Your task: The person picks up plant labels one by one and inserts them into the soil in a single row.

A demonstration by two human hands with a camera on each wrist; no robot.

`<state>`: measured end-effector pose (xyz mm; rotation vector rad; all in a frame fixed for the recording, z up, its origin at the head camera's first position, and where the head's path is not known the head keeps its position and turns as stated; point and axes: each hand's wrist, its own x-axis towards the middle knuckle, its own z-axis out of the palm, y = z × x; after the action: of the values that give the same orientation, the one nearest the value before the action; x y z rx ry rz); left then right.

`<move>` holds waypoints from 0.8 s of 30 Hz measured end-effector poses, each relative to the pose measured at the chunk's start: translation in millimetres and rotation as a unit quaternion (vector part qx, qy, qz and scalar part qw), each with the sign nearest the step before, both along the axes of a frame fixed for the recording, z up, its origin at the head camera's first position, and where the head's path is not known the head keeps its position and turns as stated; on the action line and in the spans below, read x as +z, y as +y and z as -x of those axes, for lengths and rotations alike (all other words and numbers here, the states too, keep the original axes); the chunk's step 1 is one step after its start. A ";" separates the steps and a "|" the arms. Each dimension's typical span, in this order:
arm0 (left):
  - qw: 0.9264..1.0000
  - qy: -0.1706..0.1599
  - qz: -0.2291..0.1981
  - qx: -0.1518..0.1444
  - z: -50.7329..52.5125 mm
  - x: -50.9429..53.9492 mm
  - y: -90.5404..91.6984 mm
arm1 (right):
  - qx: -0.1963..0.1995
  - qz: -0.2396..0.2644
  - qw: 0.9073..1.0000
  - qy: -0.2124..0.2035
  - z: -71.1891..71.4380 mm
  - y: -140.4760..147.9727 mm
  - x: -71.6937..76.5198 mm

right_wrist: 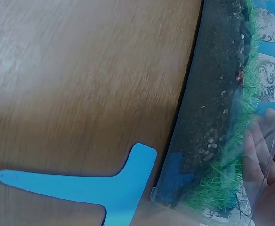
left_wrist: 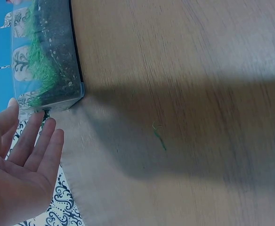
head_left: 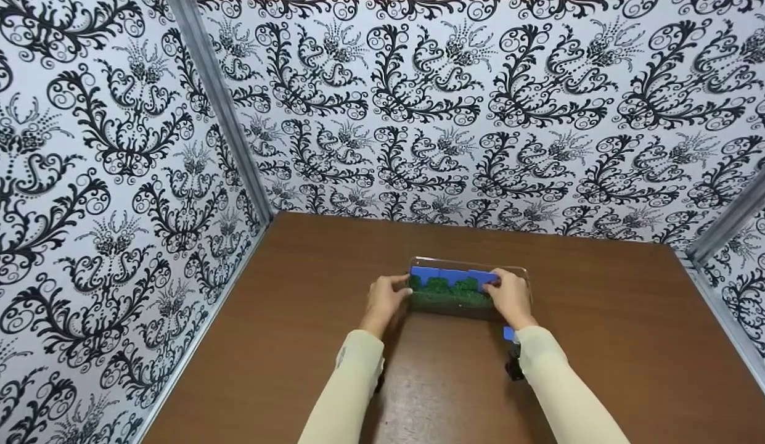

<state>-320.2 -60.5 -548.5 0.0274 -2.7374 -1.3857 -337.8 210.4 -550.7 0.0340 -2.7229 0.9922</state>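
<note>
A clear plastic container (head_left: 453, 306) of dark soil and green grass (left_wrist: 41, 70) stands on the table. Several blue T-shaped plant labels (head_left: 425, 271) stand in a row in it, above the grass. My left hand (head_left: 385, 299) is at its left end, with thumb and fingertips at the clear wall and fingers (left_wrist: 43, 141) fairly straight. At the other end, my right hand (head_left: 511, 296) pinches the rightmost blue label between thumb and fingers. Through the clear wall, the right fingers (right_wrist: 262, 150) show beside the grass. A loose blue plant label (right_wrist: 81, 186) lies on the table near the container.
The brown wooden table (head_left: 283, 345) meets patterned walls (head_left: 419, 123) at the back and left. Grey metal posts (head_left: 222, 105) stand at the corners. A thin green strand (left_wrist: 160, 136) lies on the wood. Something small and black (head_left: 513, 365) shows beside the right sleeve.
</note>
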 end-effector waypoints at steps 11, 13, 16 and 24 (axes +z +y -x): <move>1.000 -0.014 -0.009 0.000 -2.9 1.9 0.6 | 0.008 0.002 0.999 -0.034 -1.0 0.4 2.5; 1.000 -0.017 -0.010 -0.001 -3.1 2.5 0.7 | 0.008 -0.001 0.999 -0.040 -0.3 0.5 2.6; 1.000 -0.021 -0.013 -0.001 -3.3 3.7 1.0 | 0.009 -0.005 0.999 -0.047 1.4 0.9 2.8; 1.000 -0.027 -0.006 0.004 -2.2 3.6 1.1 | 0.015 -0.022 0.998 -0.053 5.3 2.8 1.8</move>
<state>-318.0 -59.4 -544.9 0.0762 -2.7691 -1.4201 -343.1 213.1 -548.9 0.0299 -2.8487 0.9668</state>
